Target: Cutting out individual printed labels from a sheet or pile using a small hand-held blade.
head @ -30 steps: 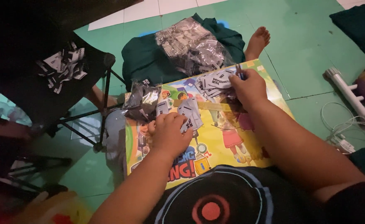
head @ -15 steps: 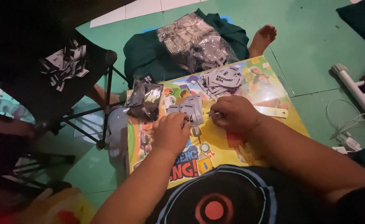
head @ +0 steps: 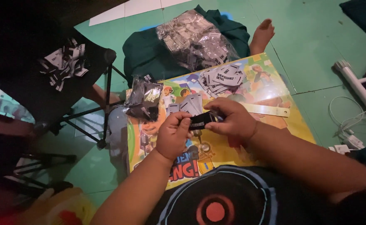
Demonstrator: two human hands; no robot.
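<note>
1. Nearest me, my left hand [head: 172, 137] and my right hand [head: 231, 121] meet over the colourful cartoon-printed board [head: 274, 125] that lies on the green floor [head: 316, 54]. Between them they pinch one small black fabric label with white print [head: 200, 121]; the left fingers close on its left end, the right fingers on its right end.
2. I judge the work to be partway through: one label is in hand, and many more are loose around it.
3. Just beyond my hands, a few grey-white labels [head: 189, 104] lie flat on the board, apart from the rest.
4. At the board's left edge sits a small clear plastic bag of dark labels [head: 143, 100]; it looks open, though I cannot tell how full it is.
5. Toward the board's far corner lies a loose heap of grey and black labels [head: 224, 77], not in any container. A pale strip [head: 268, 109] lies near it.
6. Farther off, a large clear plastic bag stuffed with labels [head: 195, 39] rests on dark green cloth [head: 149, 54].
7. To the far left, more labels [head: 64, 62] lie on a black folding stand's top [head: 33, 89].
</note>
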